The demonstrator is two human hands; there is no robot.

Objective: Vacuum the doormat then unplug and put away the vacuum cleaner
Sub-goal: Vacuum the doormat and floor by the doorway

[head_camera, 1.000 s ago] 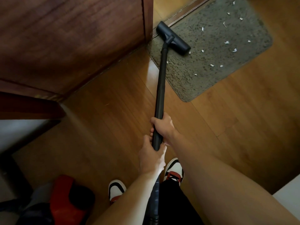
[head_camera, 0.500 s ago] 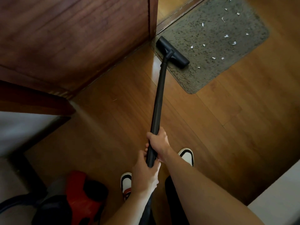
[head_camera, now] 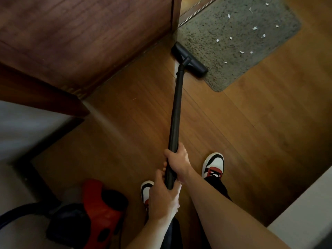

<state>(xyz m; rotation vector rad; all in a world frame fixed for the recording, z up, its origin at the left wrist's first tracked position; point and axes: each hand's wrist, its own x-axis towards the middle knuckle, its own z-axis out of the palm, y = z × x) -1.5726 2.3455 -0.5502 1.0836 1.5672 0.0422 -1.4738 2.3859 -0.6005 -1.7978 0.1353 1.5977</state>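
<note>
A grey doormat lies at the top right, scattered with several white paper scraps. The black floor nozzle sits at the mat's near left edge, half on the wooden floor. A long black wand runs from it down to my hands. My right hand grips the wand higher up. Just below it, my left hand grips the wand's lower end. The red and black vacuum body stands at the bottom left, its black hose curving off left.
A dark wooden door or cabinet fills the upper left, close beside the nozzle. My two white, black and red shoes stand on the wooden floor. A pale ledge is at the bottom right. A threshold strip borders the mat's far side.
The nozzle has been drawn back across the mat toward me, from the far left corner to the near edge. I have stepped backward, and the scraps now lie farther from the nozzle.
</note>
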